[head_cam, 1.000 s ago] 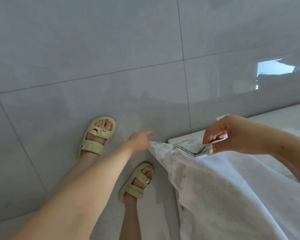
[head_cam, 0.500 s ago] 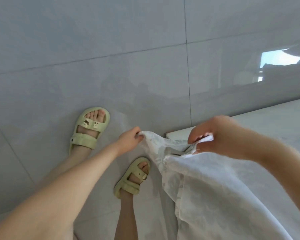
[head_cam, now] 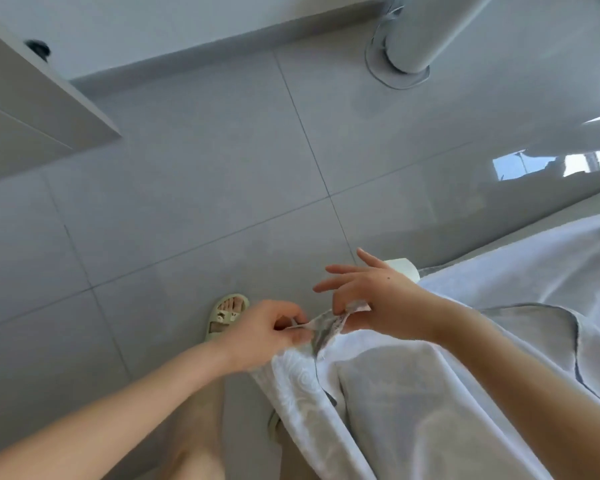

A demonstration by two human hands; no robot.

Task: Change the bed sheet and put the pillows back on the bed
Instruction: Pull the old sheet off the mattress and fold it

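Note:
A white patterned bed sheet (head_cam: 378, 403) hangs over the corner of the bed (head_cam: 534, 271) at the right and drops toward the floor. My left hand (head_cam: 267, 330) pinches the sheet's corner edge with curled fingers. My right hand (head_cam: 374, 299) pinches the same gathered edge between thumb and forefinger, its other fingers spread out straight. The two hands are close together above the floor, just off the bed's corner. No pillows are in view.
Grey tiled floor (head_cam: 187, 220) fills most of the view. My foot in a pale green sandal (head_cam: 226, 315) stands beside the sheet. A white round post with a base ring (head_cam: 406, 46) stands at the top; a pale cabinet edge (head_cam: 49, 109) juts in at the upper left.
The view has tilted up, showing the wall base and post. Both hands have come closer together on the sheet's corner, and my right hand's fingers have spread.

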